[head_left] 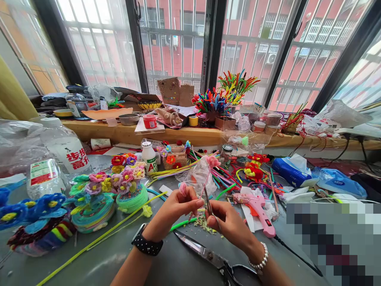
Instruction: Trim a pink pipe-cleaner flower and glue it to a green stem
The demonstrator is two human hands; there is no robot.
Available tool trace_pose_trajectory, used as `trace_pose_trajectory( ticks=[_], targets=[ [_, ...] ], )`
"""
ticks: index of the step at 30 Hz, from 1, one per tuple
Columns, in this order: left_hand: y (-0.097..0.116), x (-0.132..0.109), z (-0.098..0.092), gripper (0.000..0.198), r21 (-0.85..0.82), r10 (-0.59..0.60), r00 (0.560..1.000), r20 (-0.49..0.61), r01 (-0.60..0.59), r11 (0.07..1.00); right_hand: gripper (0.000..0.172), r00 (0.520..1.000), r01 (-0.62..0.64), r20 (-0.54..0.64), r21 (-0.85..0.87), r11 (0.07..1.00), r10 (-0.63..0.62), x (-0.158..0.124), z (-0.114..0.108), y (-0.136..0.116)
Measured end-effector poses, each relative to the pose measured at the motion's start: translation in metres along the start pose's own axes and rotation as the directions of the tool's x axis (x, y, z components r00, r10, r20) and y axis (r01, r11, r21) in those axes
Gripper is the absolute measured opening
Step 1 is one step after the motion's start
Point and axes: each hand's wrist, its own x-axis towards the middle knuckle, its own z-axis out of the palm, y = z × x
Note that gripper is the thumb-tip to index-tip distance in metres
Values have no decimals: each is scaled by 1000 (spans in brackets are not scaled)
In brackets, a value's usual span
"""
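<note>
I see the left hand [184, 203] pinched on a pink stem, its fuzzy flower [212, 161] above the fingertips; the right hand [228, 220] grips small scissors [207, 200] beside it, all left of the glue gun [256, 210].

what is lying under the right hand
Loose clippings and the large scissors show on the grey table below the right hand. Whatever sits directly behind the hand is covered and cannot be seen.

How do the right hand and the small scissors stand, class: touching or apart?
Touching: the head view shows the right hand gripping the small scissors at their handle end.
</note>
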Motion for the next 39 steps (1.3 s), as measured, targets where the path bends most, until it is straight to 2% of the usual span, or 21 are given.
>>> trace_pose_trajectory(
  ticks=[6,9,12,16,22,30,34,39],
  targets=[
    [-2,1,-1,29,-29,2,1000,-22,-3,1000,44,981,-67,-185,-91,994,50,1,4,0],
    [-1,0,-3,24,-29,2,1000,-30,-3,1000,43,970,-85,-236,-89,992,62,2,4,0],
    [0,-1,-5,17,-16,-19,1000,18,19,1000,43,964,-92,-257,-69,993,71,3,2,4],
    [-1,-2,-5,16,-50,-50,995,82,54,997,47,979,-59,-197,-19,998,54,4,1,7],
    [0,-1,-2,19,-107,-39,999,32,42,993,59,999,6,-44,36,999,-5,2,6,1],
    [0,0,-2,19,-67,-9,1000,11,9,998,61,997,63,36,-47,997,-61,2,5,-5],
    [1,0,-1,16,-12,-14,1000,9,14,1000,60,999,31,10,-58,998,-31,2,5,-4],
    [1,0,0,19,21,-17,999,-37,18,1000,54,993,-35,-119,-99,994,23,2,6,0]
  ],
)
